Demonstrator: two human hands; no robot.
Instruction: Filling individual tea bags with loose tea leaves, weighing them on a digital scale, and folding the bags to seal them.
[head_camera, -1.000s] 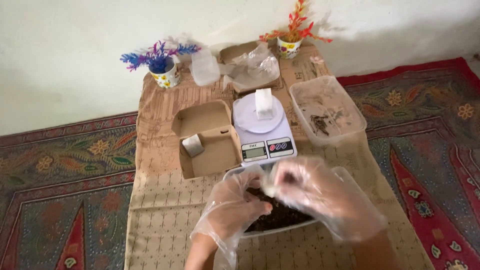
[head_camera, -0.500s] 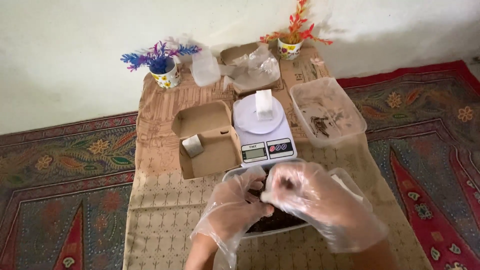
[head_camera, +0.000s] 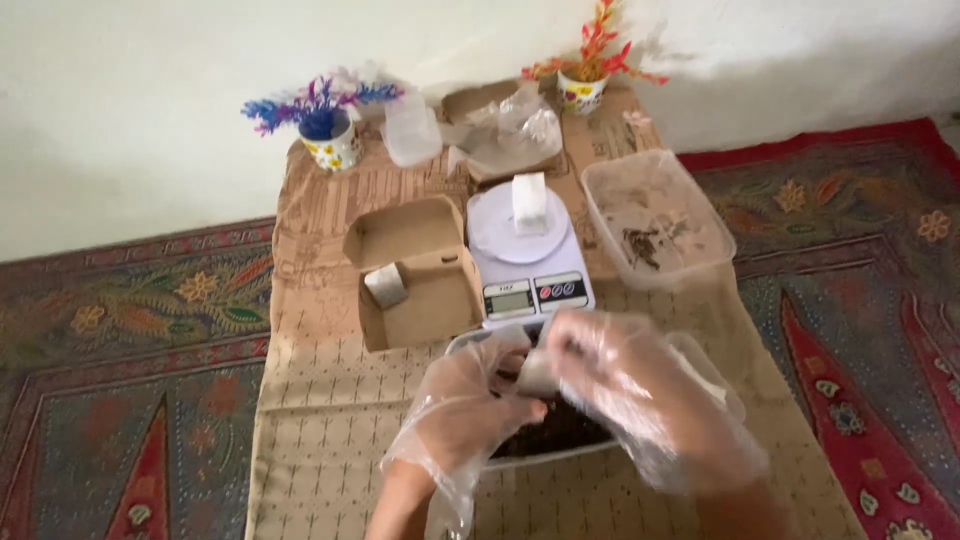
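Both gloved hands meet over the tray (head_camera: 700, 362) of dark bits at the counter's (head_camera: 330, 440) near edge. The left hand (head_camera: 462, 410) and right hand (head_camera: 640, 385) have their grip closed together on a small packet (head_camera: 537, 375). The scale (head_camera: 528, 262) stands just behind; bare cloth lies left.

The scale (head_camera: 527, 262) sits between the cardboard box (head_camera: 415, 275) at left and, seemingly touching, the clear tub (head_camera: 700, 260) at right.

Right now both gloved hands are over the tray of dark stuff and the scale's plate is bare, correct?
Not quite. In the head view the left hand and right hand are over the tray, but the scale carries a small white packet.
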